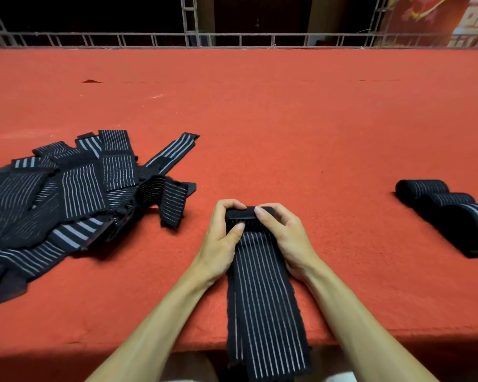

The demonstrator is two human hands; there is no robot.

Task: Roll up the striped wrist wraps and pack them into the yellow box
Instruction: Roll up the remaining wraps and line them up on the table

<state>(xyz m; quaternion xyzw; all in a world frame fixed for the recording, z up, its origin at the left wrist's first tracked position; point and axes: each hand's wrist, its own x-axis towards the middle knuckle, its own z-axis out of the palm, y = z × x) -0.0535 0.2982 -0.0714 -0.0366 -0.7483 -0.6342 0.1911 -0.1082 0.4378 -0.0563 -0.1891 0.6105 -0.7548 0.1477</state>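
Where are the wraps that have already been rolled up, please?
In the head view, the rolled wraps lie in a row on the red table at far right, opposite the loose pile on the left.

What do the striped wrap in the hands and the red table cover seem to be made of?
The wrap: probably woven elastic fabric, matte black with thin pale stripes; it hangs limply over the near edge, and its borders look slightly frayed. The table cover: likely felt or similar cloth, matte red, fuzzy, with small wrinkles.
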